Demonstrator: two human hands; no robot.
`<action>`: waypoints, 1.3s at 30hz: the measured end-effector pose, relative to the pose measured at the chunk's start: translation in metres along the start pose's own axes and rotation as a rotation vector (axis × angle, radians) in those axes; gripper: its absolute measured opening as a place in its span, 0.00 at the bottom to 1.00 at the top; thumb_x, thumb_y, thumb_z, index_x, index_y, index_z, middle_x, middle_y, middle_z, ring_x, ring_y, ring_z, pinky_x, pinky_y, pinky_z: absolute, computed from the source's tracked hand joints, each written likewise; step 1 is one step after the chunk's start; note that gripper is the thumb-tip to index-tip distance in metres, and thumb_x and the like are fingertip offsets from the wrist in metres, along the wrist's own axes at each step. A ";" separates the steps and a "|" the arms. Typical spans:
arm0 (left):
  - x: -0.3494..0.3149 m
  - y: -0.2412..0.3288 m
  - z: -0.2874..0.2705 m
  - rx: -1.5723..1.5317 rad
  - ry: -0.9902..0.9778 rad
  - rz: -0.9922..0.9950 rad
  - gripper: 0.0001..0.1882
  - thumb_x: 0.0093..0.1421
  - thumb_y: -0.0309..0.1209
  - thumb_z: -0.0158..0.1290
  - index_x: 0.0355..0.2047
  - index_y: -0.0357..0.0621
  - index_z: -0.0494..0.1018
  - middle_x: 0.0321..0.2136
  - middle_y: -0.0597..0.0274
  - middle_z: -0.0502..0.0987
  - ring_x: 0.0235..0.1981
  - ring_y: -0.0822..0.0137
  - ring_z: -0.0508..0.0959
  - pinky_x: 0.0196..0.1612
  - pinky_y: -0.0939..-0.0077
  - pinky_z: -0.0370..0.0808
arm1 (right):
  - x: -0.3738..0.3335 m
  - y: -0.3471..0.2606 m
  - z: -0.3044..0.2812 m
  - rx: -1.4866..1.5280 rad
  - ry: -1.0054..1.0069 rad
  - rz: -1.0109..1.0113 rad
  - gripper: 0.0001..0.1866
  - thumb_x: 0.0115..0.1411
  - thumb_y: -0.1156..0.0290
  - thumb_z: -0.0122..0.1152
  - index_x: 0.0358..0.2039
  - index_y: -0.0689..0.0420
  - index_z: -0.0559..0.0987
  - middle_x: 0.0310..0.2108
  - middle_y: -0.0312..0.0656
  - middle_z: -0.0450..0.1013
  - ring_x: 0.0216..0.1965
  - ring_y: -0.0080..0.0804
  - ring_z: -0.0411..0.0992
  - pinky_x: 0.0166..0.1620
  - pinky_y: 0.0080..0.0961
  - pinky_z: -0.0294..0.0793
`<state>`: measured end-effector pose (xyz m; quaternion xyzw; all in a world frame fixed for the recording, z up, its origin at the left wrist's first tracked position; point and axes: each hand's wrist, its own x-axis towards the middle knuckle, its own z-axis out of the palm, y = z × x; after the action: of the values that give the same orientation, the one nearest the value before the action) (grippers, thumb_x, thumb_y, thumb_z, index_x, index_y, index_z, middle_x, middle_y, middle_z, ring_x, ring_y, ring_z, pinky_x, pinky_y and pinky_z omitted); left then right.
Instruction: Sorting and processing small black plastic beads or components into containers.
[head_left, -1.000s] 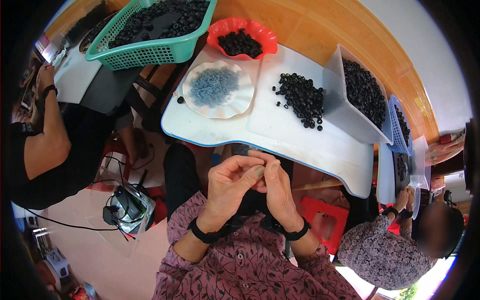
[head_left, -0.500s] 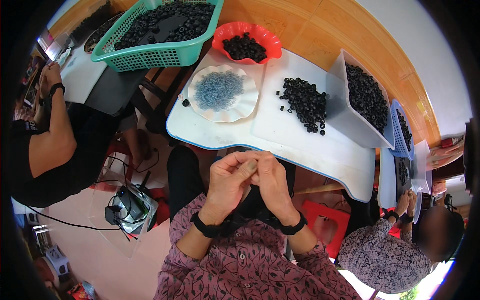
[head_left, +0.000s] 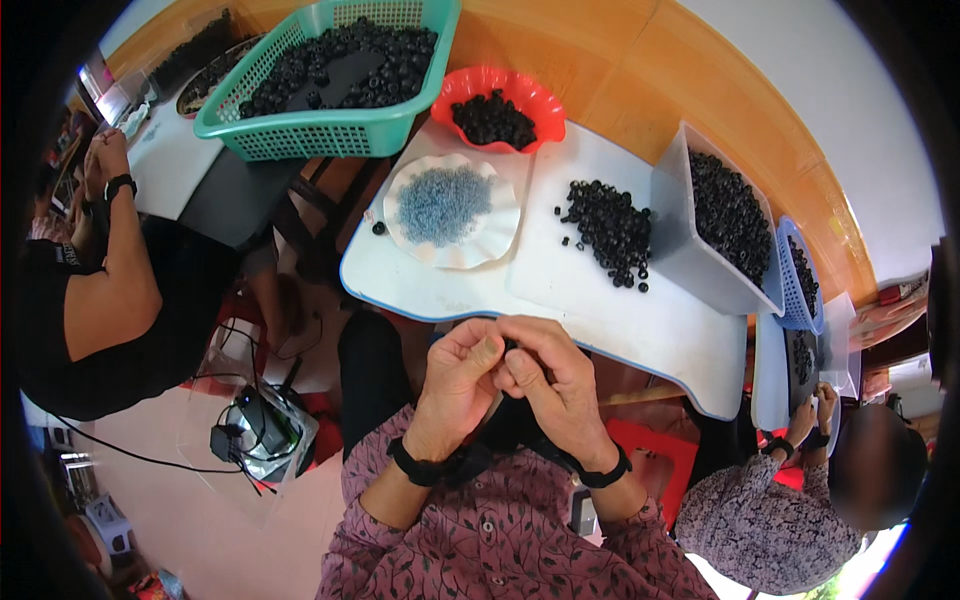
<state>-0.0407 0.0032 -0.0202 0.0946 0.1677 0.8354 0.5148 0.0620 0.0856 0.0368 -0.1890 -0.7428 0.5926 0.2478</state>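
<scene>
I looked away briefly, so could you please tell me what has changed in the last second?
Hardly anything: the left hand and right hand remain pressed together below the white tray's edge, fingers working something too small to identify. The loose pile of black rings is unmoved.

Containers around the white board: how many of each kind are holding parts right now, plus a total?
Green mesh basket of black rings: 1
Red scalloped bowl of black rings: 1
White scalloped plate of small blue-grey pieces: 1
Clear plastic bin of black rings: 1
Blue mesh basket of black rings: 1
Total: 5
</scene>
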 end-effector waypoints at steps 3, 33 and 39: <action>-0.002 0.000 -0.002 0.017 0.065 -0.045 0.10 0.62 0.30 0.53 0.38 0.35 0.72 0.29 0.56 0.77 0.22 0.68 0.78 0.26 0.75 0.79 | 0.006 0.006 -0.005 -0.236 0.002 -0.158 0.13 0.58 0.77 0.58 0.45 0.61 0.77 0.46 0.43 0.70 0.34 0.22 0.72 0.37 0.18 0.72; -0.014 0.017 0.001 0.213 0.251 -0.084 0.07 0.62 0.28 0.54 0.37 0.36 0.73 0.29 0.56 0.78 0.22 0.75 0.77 0.28 0.77 0.81 | 0.099 0.034 -0.045 -0.324 0.198 0.124 0.12 0.57 0.71 0.58 0.37 0.69 0.78 0.26 0.47 0.78 0.25 0.27 0.78 0.28 0.19 0.75; -0.013 0.016 -0.004 0.252 0.253 -0.066 0.08 0.64 0.28 0.51 0.39 0.36 0.74 0.28 0.57 0.78 0.23 0.75 0.76 0.29 0.78 0.80 | 0.044 0.052 -0.076 -0.438 0.277 0.081 0.09 0.55 0.74 0.60 0.34 0.67 0.79 0.26 0.47 0.76 0.24 0.31 0.76 0.28 0.23 0.74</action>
<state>-0.0491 -0.0158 -0.0178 0.0467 0.3377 0.7956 0.5009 0.0710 0.1818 0.0055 -0.3468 -0.8043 0.3955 0.2763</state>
